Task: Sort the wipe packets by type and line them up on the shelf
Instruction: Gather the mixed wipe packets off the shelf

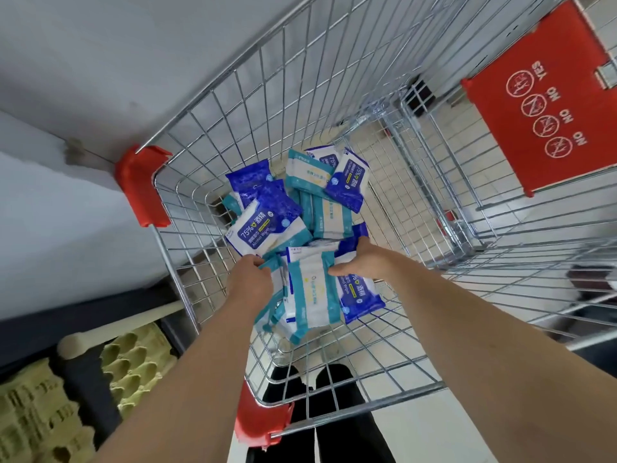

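Note:
Several wipe packets lie heaped in a wire shopping cart (pixel 173 235). Some are dark blue alcohol wipe packets (pixel 263 225), others teal-and-white packets (pixel 329 212). Both my hands reach down into the cart. My left hand (pixel 250 279) grips the left edge of a bunch of teal-and-white packets (pixel 312 295). My right hand (pixel 362 262) holds the right edge of the same bunch, with the thumb on top. A blue packet (pixel 362 297) lies beside and partly under that bunch. The shelf surface (pixel 50 208) is at the left, white and bare.
The cart has red corner guards (pixel 142 185) and a red child-seat flap (pixel 547 98) at the upper right. Egg cartons (pixel 133 362) sit on a lower level at the bottom left. My dark trouser legs (pixel 337 392) show through the cart's near end.

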`<control>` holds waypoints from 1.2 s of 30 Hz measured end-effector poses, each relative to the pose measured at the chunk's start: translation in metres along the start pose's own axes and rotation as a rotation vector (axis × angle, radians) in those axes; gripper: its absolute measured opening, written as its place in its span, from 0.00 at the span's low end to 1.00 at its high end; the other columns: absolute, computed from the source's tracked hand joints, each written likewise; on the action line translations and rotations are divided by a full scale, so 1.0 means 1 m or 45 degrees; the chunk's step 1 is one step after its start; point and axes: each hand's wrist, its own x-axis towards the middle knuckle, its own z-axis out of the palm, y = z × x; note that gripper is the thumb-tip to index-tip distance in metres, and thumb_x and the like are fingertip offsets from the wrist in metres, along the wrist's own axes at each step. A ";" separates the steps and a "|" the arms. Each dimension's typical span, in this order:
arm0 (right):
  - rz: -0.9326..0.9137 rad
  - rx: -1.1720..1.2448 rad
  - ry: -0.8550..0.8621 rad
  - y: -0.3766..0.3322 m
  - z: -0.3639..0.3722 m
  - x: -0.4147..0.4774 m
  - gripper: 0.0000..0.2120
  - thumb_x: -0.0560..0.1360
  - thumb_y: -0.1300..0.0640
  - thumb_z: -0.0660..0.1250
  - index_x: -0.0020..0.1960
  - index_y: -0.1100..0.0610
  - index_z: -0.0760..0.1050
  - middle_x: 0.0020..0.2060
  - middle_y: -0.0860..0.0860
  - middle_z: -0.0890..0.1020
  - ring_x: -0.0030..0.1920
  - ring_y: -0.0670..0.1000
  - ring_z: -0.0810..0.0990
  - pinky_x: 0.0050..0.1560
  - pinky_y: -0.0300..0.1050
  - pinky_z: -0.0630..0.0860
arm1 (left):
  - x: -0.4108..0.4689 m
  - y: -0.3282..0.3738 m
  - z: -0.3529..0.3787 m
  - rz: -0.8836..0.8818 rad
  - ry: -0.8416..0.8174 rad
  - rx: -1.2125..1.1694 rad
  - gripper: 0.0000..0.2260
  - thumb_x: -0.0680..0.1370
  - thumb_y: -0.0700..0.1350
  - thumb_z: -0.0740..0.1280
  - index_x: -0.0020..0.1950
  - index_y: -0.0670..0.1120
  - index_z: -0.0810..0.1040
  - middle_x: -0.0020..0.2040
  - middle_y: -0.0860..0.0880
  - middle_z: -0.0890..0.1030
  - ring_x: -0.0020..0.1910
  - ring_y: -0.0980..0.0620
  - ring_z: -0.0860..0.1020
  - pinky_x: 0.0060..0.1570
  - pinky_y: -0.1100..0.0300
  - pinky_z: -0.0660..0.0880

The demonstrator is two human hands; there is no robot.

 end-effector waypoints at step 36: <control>-2.367 -0.685 0.647 -0.202 0.214 -0.676 0.22 0.78 0.48 0.64 0.70 0.51 0.69 0.68 0.44 0.73 0.60 0.48 0.76 0.60 0.35 0.66 | -0.565 -0.183 -0.403 0.606 1.798 -0.146 0.10 0.78 0.50 0.67 0.57 0.49 0.81 0.53 0.56 0.81 0.38 0.53 0.75 0.47 0.58 0.73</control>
